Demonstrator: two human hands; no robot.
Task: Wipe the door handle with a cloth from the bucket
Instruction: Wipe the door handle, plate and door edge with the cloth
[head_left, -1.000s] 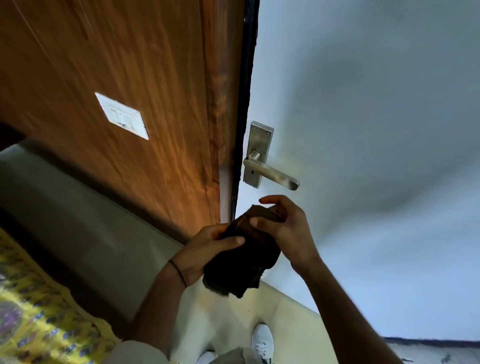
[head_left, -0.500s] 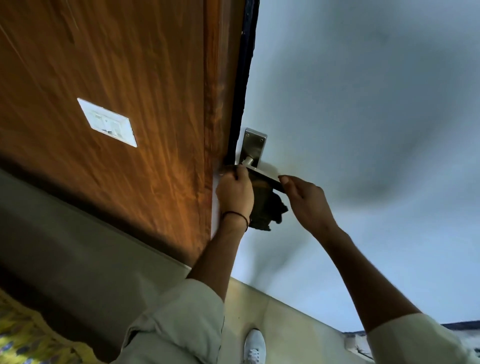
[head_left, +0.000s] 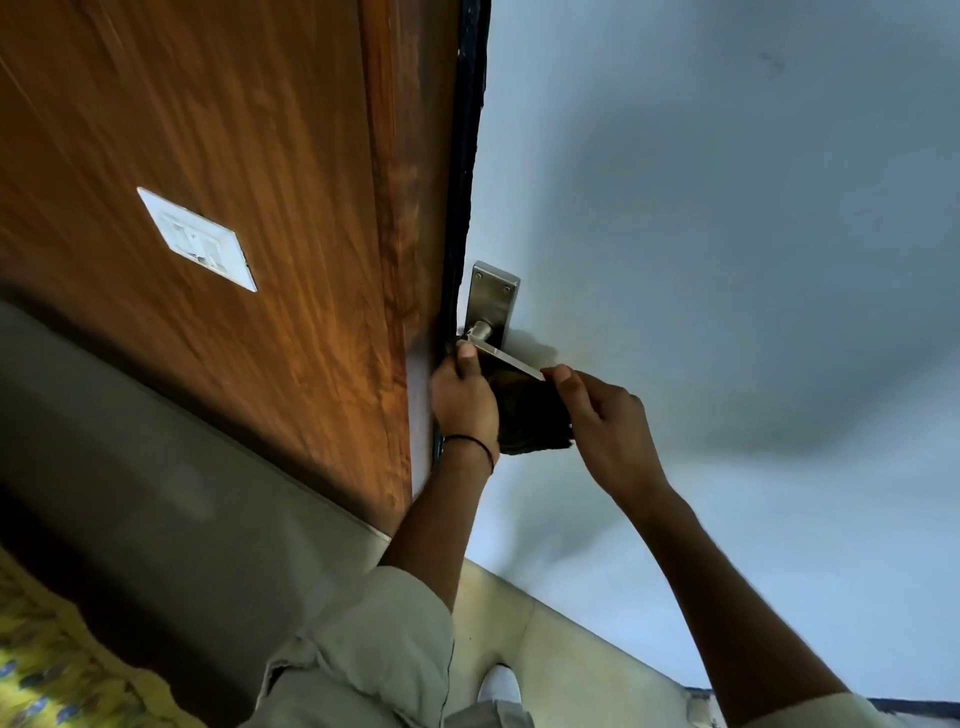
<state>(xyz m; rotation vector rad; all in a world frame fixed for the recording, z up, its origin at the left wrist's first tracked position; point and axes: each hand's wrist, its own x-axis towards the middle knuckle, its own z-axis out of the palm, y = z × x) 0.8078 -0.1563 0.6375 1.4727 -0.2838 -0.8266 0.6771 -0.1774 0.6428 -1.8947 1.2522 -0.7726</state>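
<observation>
A silver lever door handle (head_left: 506, 358) on a steel backplate (head_left: 491, 301) sits on the pale blue door (head_left: 701, 234). A dark brown cloth (head_left: 527, 410) hangs under the lever, stretched between both hands. My left hand (head_left: 465, 400) grips the cloth's left end at the lever's pivot, thumb up against the metal. My right hand (head_left: 602, 421) pinches the cloth's right end at the lever's tip. The lever's underside is hidden by the cloth. No bucket is in view.
A wooden panel (head_left: 234, 208) with a white switch plate (head_left: 197, 239) stands left of the door's black edge (head_left: 465, 156). Below are a grey wall band, a yellow patterned fabric (head_left: 41, 675) at bottom left, beige floor tiles and my white shoe (head_left: 498, 683).
A second ago both hands held the cloth below the handle. They rose and brought it against the lever. Since half a second ago they have barely shifted.
</observation>
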